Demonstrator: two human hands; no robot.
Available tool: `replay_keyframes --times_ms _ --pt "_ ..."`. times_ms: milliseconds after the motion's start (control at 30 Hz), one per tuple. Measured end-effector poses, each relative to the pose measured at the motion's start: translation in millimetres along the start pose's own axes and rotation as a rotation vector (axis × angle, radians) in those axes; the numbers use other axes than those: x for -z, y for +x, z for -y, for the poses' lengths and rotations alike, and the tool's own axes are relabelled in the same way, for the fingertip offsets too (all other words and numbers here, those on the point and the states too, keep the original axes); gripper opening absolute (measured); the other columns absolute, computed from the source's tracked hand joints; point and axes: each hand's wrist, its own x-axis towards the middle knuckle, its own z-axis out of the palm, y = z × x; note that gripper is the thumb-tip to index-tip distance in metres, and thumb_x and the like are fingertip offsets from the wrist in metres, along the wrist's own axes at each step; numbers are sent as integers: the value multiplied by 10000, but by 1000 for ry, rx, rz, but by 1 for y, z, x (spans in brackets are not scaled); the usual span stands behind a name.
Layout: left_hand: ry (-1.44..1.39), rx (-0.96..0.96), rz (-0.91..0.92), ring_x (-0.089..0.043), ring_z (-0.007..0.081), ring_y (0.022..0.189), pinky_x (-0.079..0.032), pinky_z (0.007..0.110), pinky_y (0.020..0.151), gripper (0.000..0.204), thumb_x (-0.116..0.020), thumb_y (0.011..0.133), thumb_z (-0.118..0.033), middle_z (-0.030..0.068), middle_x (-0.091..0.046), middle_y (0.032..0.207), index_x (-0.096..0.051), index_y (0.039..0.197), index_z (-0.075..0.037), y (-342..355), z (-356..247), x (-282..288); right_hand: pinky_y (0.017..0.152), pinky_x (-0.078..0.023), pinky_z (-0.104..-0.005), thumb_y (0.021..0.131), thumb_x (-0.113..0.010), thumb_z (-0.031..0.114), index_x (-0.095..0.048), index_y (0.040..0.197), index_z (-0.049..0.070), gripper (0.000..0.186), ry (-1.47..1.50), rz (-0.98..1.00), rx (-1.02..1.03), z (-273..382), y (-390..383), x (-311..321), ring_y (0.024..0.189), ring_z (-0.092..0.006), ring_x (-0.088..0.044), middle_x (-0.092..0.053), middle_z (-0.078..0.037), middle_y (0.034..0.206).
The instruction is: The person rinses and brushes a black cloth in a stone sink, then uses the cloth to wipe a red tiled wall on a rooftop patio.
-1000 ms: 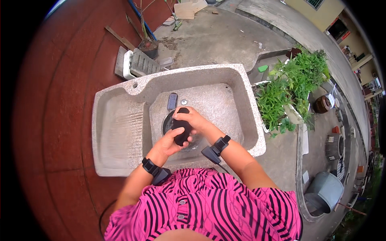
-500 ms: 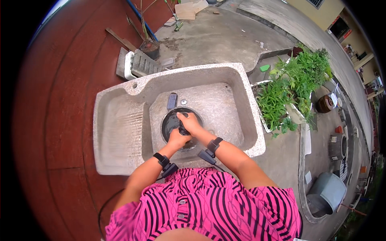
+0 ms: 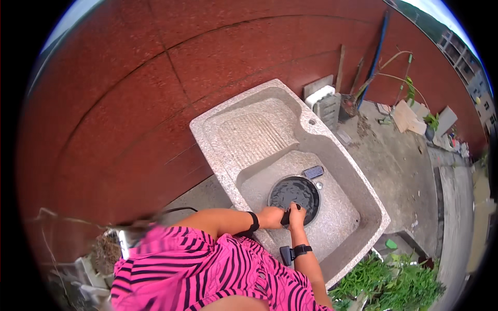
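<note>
Hands: left hand (image 3: 271, 216) and right hand (image 3: 296, 213) are together, both gripping a small dark thing (image 3: 285, 216).
Where: over the black basin (image 3: 294, 193) in the stone sink (image 3: 249, 140).
Risk: I think wet hands could slip and drop it, splashing water.

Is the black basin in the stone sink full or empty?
Holds water: the black basin shows a dark rippled surface; how deep, cannot tell. Both hands grip something dark at its near rim.
</note>
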Motion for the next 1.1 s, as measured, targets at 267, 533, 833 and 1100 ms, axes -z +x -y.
replay_keyframes --times_ms 267,533,833,1100 --pt "-333 -32 -347 -619 389 944 -490 440 779 689 -817 624 -354 244 -615 978 -469 1075 33 -65 3 47 821 -534 -402 904 -553 84 -337 1438 123 577 -6 527 84 85 -68 -2 1194 -267 -488 -409 -134 1374" --pt "-840 211 -634 -555 277 1091 -446 369 909 542 -589 922 -391 199 -566 1151 -437 1257 7 -220 31 68 801 -530 -345 742 -517 -90 -426 1306 14 581 -187 1042 -1 64 -112 -88 1023 -246 -593 -547 -125 1175" --pt "-582 357 -1243 -473 354 1155 -391 432 981 596 -686 777 -173 194 -515 1180 -430 1299 -40 -420 82 -2 929 -445 -362 849 -658 128 -384 1349 25 580 -388 1560 -27 -10 -258 -247 1146 -231 -501 -495 -111 1260" --pt "-968 513 -1736 -587 286 1094 -449 376 946 562 -685 790 -150 175 -610 1153 -465 1287 -7 -556 105 -82 928 -446 -305 750 -570 -113 -570 1146 0 412 -580 1846 310 -56 -391 -343 1011 -160 -581 -607 -70 1090"
